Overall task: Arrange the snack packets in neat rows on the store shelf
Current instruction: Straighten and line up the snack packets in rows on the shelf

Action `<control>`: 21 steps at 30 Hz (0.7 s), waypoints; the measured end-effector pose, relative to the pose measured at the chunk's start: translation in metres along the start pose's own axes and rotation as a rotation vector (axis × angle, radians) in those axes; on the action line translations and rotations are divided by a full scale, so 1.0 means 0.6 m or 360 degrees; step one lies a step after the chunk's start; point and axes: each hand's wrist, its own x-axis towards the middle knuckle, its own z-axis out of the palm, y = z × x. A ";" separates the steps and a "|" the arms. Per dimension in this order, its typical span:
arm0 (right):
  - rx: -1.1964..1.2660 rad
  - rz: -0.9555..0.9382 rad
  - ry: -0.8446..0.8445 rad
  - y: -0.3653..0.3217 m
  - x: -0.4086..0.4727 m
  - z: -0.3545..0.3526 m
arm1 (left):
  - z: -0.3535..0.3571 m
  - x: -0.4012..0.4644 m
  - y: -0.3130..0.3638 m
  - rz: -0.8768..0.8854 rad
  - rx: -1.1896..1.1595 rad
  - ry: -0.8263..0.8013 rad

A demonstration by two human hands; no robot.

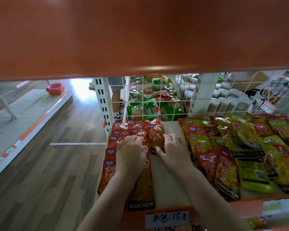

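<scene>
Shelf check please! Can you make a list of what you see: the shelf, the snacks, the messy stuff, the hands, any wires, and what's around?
Surface: pale shelf, bare strip down the middle.
Job's things: red packets in overlapping rows at left.
Clutter: yellow and red packets heaped loosely at right.
Hands: left hand flat on the red rows; right hand touching one red packet.
Cables: nothing seen.
Surroundings: wire grid behind, green packets beyond it, handwritten price tag, wooden floor.

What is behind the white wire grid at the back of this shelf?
Behind the white wire grid lie green snack bags, red packets and white round containers. Someone's legs stand at the left. The orange upper shelf hides everything higher.
</scene>
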 end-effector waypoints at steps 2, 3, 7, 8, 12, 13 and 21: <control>0.0027 0.0021 0.0039 0.000 0.002 -0.002 | 0.001 0.000 -0.001 -0.0006 -0.0008 0.0000; 0.0039 0.0025 0.0047 0.000 0.002 -0.001 | 0.001 0.000 -0.001 -0.0007 -0.0008 0.0001; 0.0020 -0.0001 0.0036 -0.001 0.003 0.000 | 0.001 0.000 -0.002 -0.0018 -0.0007 0.0008; 0.0012 -0.0010 0.0032 -0.001 0.003 0.000 | 0.001 0.000 -0.002 -0.0015 -0.0004 0.0009; 0.0026 -0.0040 0.0048 -0.002 0.002 -0.002 | 0.002 -0.001 -0.001 -0.0004 -0.0011 0.0019; 0.0030 -0.0047 0.0050 -0.002 0.001 -0.002 | 0.003 -0.001 -0.001 -0.0004 -0.0015 0.0024; 0.0232 -0.0080 0.0239 -0.004 -0.002 -0.010 | -0.002 0.002 0.000 0.0027 -0.0099 0.0065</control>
